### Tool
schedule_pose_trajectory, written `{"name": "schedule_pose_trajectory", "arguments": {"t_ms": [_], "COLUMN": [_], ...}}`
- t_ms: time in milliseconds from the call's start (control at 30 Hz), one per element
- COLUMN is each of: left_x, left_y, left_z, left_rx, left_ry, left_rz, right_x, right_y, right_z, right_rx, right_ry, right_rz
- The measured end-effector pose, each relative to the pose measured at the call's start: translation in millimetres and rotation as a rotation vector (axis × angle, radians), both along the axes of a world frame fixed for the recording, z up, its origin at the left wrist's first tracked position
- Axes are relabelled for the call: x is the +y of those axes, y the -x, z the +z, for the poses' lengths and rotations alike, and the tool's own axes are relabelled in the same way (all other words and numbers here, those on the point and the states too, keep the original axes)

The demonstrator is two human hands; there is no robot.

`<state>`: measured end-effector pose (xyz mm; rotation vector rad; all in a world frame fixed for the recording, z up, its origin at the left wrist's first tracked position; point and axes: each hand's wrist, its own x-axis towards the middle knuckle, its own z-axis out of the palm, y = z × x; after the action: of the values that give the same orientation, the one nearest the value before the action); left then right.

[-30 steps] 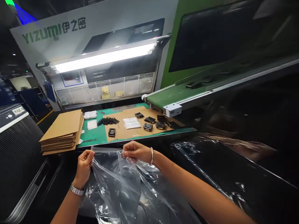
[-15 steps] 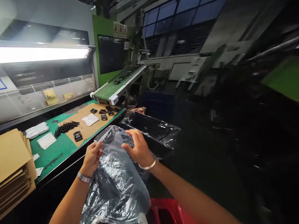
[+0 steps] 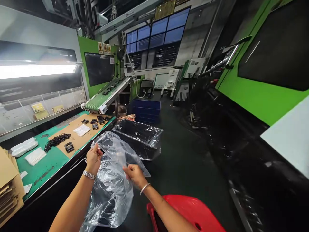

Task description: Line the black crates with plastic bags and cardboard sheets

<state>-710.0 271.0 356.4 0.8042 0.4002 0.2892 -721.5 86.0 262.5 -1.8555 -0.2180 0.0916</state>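
Closest to me, a red plastic stool stands on the dark floor by the person's right forearm. The clear plastic bag hangs crumpled in front of the person, beside the workbench. The left hand, with a metal-link band at its wrist, pinches the bag near its top edge, thumb against fingers. The right hand, a smooth bangle behind it, is lower, its fingers curled in and the tips closed on the film.

To the left, cardboard sheets are stacked at the end of the green bench top. Along it lie white packets, a heap of thin black pieces and, on flat cardboard, several black plastic parts.

Just past the bag sits a black box draped in clear film. Beyond, a green conveyor slopes down to the bench, more black parts riding on it; barred windows fill the far wall.
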Motion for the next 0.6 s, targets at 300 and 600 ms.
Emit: {"name": "schedule_pose_trajectory", "arguments": {"t_ms": [300,600], "left_x": [-28.4,-80.0], "left_y": [21.4,65.2], "left_z": [8.4,-16.1], "left_rx": [-0.046,-0.284], "left_ry": [-0.181,-0.962], "left_rz": [-0.077,-0.526], "right_x": [-17.7,-11.5], "right_y": [32.4,16.4], "right_z": [34.2,87.5], "right_rx": [0.346,0.069], "right_ry": [-0.597,-0.550], "right_rz": [0.405,0.042]}}
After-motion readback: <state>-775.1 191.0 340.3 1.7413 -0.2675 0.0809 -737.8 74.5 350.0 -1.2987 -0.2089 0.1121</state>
